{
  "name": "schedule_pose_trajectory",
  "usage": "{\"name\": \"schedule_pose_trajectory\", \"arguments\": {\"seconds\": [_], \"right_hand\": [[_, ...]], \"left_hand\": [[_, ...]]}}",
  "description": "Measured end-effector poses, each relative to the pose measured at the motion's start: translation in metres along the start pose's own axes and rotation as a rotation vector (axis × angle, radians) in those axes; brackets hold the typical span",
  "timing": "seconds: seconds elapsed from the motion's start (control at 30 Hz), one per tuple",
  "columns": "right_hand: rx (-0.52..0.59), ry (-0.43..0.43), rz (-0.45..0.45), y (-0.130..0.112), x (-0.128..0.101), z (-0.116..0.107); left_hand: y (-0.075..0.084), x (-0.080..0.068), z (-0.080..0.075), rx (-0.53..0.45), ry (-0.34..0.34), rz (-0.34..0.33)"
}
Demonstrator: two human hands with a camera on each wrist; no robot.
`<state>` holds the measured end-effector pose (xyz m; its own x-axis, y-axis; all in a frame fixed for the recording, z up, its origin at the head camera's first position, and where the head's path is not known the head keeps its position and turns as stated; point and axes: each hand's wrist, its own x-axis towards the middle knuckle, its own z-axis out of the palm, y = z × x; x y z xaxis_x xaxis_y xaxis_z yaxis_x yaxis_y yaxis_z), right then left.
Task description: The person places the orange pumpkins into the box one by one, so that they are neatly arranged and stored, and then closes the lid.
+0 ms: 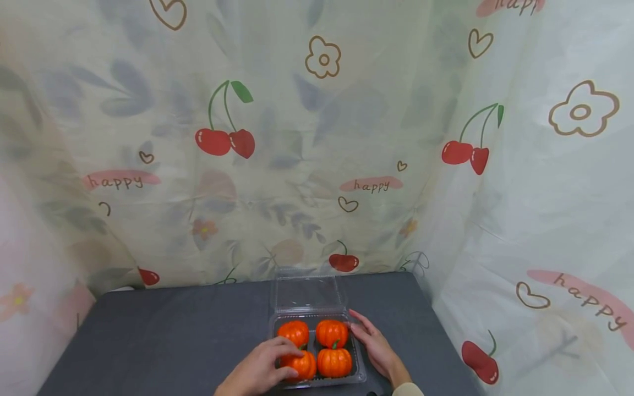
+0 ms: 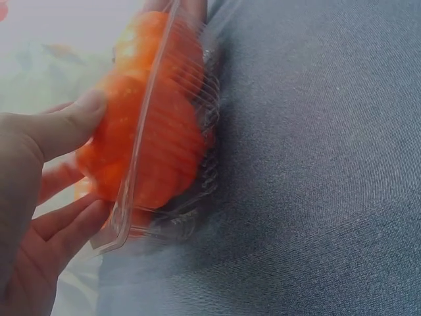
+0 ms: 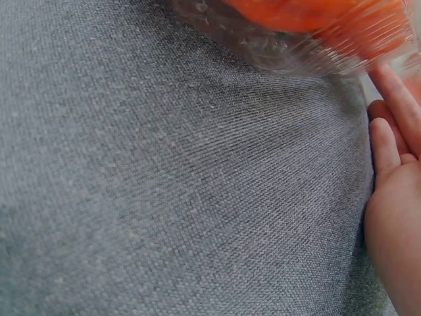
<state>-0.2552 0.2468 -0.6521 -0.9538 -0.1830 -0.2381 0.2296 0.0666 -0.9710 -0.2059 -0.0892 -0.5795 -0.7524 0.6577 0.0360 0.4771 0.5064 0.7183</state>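
A clear plastic container [image 1: 359, 372] holds several small orange pumpkins, two rows deep, with its hinged lid [image 1: 311, 296] tipped back. My left hand [image 1: 257, 367] grips the front-left pumpkin [image 1: 306, 366], thumb on the near side and fingers over the top. In the left wrist view, that pumpkin [image 2: 148, 148] sits within the clear wall. At the container's right side, my right hand [image 1: 377, 347] touches the edge with extended fingers, beside the back-right pumpkin [image 1: 332, 333]. The back-left pumpkin [image 1: 293, 333] and front-right pumpkin [image 1: 334, 363] lie in the container.
A dark grey cloth-covered table [image 1: 188, 330] lies under the container and extends to both sides. Behind it and at the sides hang pale printed curtains [image 1: 277, 181] with cherries, hearts and flowers. A small dark object [image 1: 371, 394] shows at the bottom edge of the head view.
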Motion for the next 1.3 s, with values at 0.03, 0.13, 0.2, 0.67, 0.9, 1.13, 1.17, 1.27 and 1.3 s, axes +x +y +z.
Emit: {"name": "schedule_pose_trajectory", "arguments": {"seconds": [0.03, 0.13, 0.2, 0.67, 0.9, 1.13, 1.17, 1.27, 1.3], "right_hand": [[0.001, 0.0, 0.0, 0.0, 0.0, 0.0], [-0.002, 0.005, 0.0, 0.0, 0.0, 0.0], [-0.009, 0.006, -0.003, 0.0, 0.0, 0.0], [0.005, -0.023, -0.006, -0.002, 0.001, 0.001], [-0.024, -0.006, 0.011, -0.006, 0.002, 0.002], [-0.124, -0.003, -0.03, -0.014, -0.002, 0.003], [-0.142, 0.001, -0.042, -0.016, -0.003, 0.003], [-0.192, -0.001, -0.065, -0.023, -0.006, 0.003], [-0.21, -0.005, -0.068, -0.026, -0.006, 0.004]], "left_hand": [[0.001, 0.001, 0.0, 0.016, -0.004, -0.009], [0.003, 0.002, 0.002, 0.07, -0.012, -0.036], [0.004, 0.004, 0.003, 0.09, -0.013, -0.049], [0.014, 0.005, 0.002, 0.19, 0.072, 0.05], [0.016, 0.008, -0.009, 0.188, 0.098, 0.047], [0.02, 0.006, -0.028, 0.238, 0.183, 0.016], [0.021, 0.006, -0.031, 0.258, 0.212, 0.01], [0.024, 0.004, -0.04, 0.322, 0.318, 0.0], [0.024, 0.004, -0.043, 0.338, 0.355, -0.001]]}}
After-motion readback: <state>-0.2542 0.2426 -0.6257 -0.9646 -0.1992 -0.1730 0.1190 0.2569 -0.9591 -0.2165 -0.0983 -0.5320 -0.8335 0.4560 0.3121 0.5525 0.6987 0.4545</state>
